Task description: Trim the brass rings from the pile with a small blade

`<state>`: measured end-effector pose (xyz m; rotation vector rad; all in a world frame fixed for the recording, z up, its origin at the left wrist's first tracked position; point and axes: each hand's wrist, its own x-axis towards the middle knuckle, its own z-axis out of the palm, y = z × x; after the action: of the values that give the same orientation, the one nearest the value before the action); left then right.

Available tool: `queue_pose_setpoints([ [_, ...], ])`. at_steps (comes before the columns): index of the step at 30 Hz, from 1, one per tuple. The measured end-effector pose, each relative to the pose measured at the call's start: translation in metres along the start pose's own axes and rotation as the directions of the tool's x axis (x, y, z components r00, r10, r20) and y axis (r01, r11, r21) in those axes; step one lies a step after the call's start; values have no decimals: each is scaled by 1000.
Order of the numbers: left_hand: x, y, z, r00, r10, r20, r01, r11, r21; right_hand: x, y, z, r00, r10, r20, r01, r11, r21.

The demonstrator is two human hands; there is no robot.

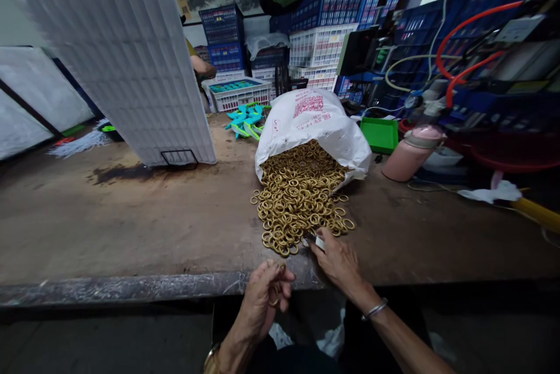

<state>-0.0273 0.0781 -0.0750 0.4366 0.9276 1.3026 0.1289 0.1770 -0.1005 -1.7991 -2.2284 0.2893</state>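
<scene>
A heap of brass-coloured rings (291,205) spills from the mouth of a white sack (315,120) onto the worktable (196,228). Just off the table's front edge is my left hand (265,292), with its fingers curled around one or more of the rings. My right hand (336,260) reaches to the near edge of the heap, fingers closed. Something small, dark and white (318,241) shows at its fingertips; its kind cannot be made out. The inside of the sack is partly hidden by its folded rim.
A tall white ribbed panel (126,76) stands at left in a wire stand (179,157). Turquoise and green clamp-like pieces (247,120) lie behind the sack. At right are a green tray (380,135), a pink bottle (413,152) and red hoses (455,41). Another person's arm (203,67) shows behind.
</scene>
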Motion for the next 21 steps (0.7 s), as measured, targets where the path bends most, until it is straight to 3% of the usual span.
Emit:
queue_pose_setpoints([
  [6, 3, 2, 1, 999, -48, 20, 49, 998, -44, 7, -11, 1, 996, -93, -1, 93, 996, -16],
  [13, 5, -6, -6, 997, -78, 27, 80, 992, -98, 5, -12, 1, 994, -111, 10, 111, 994, -23],
  [21, 10, -2, -3, 994, -107, -17, 106, 993, -42, 0, 0, 10, 992, -101, -79, 121, 939, 323],
])
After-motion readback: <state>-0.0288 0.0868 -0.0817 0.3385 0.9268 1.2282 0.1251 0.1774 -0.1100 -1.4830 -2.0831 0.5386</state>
